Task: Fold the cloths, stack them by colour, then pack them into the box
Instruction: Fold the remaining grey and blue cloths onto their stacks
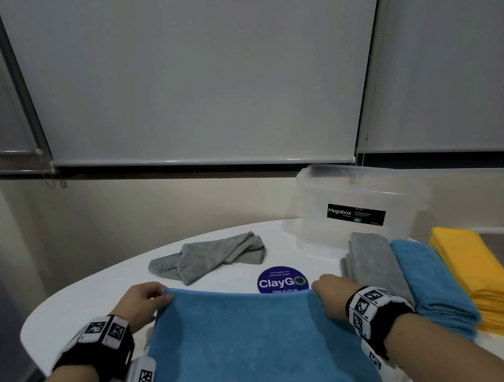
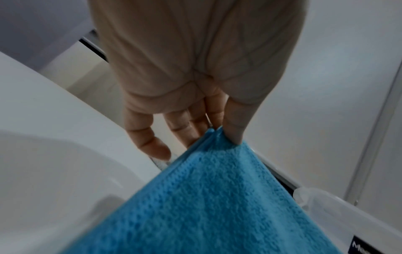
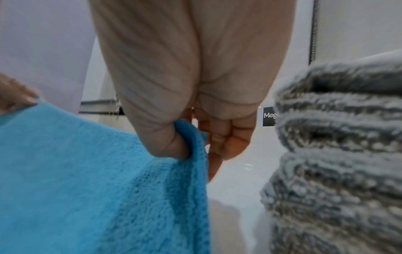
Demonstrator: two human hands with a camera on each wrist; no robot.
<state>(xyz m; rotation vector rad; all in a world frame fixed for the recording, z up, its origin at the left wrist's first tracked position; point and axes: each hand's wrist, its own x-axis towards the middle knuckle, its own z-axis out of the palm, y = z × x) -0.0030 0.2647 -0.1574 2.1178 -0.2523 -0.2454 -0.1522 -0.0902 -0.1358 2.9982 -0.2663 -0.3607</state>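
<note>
The person is standing at a white round table [image 1: 82, 295], holding a blue cloth [image 1: 249, 340] up by its two far corners so that its top edge is stretching level between the hands. The left hand [image 1: 143, 302] is pinching the left corner between thumb and fingers; the left wrist view is showing the thumb [image 2: 236, 123] pressing the doubled hem against the fingertips. The right hand [image 1: 331, 294] is gripping the right corner, with the thumb [image 3: 165, 137] tucking into a fold of the cloth and the fingers curling behind it. Both wrists are wearing black bands carrying square printed markers.

An unfolded grey cloth [image 1: 210, 258] is lying crumpled on the table beyond the blue one, left of centre. A round purple sticker [image 1: 281, 279] reading "ClayGo" is showing on the tabletop just past the cloth's top edge. To the right, three folded stacks are sitting side by side: a grey stack [image 1: 372, 260], a blue stack [image 1: 430, 279] and a yellow stack [image 1: 477, 273], each touching its neighbour. Behind the grey stack a clear plastic box [image 1: 361, 189] labelled "Megabox" is standing open-topped near the wall. Grey roller blinds [image 1: 194, 69] are hanging above.
</note>
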